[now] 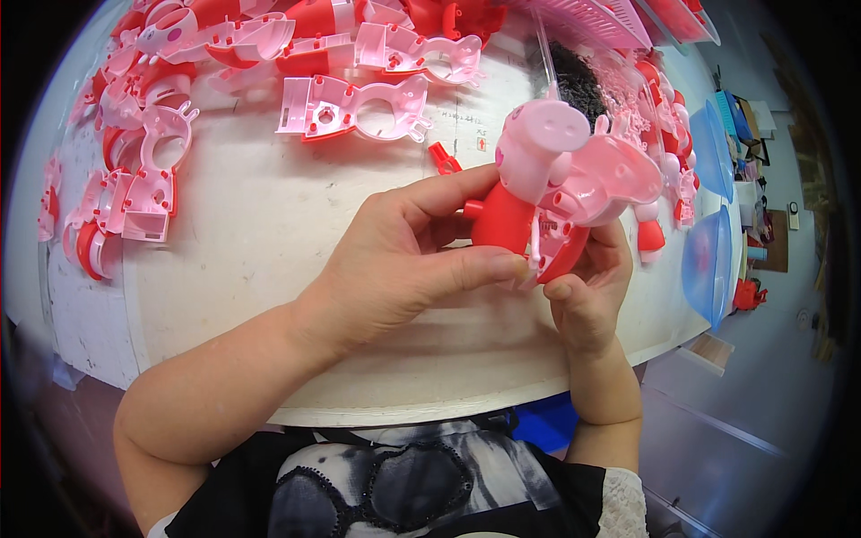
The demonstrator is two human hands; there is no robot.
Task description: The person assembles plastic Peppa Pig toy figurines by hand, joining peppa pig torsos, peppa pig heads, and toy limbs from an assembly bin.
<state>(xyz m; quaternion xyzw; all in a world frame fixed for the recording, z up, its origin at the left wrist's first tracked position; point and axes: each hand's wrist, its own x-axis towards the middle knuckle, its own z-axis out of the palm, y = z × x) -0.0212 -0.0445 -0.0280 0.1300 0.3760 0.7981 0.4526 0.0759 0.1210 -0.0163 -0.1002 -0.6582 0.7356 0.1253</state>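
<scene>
Over the table's near middle I hold a pink and red plastic pig toy. Its front half shell (504,218), with a round pink snout and a red body, is in my left hand (386,247), thumb along its lower edge. My right hand (594,296) grips the other half shell (619,175), whose hollow pink inside with small posts faces up. The halves are apart at the top and close together low down, near both thumbs. Whether they touch there is hidden by my fingers. A small red plastic part (443,159) lies beyond my left hand.
Pink and red half shells (354,109) lie along the far and left parts of the white table (233,260). A black wiry bundle (574,81), small pink parts (623,99) and a pink basket (605,20) are at far right. Blue bins (708,264) stand past the right edge.
</scene>
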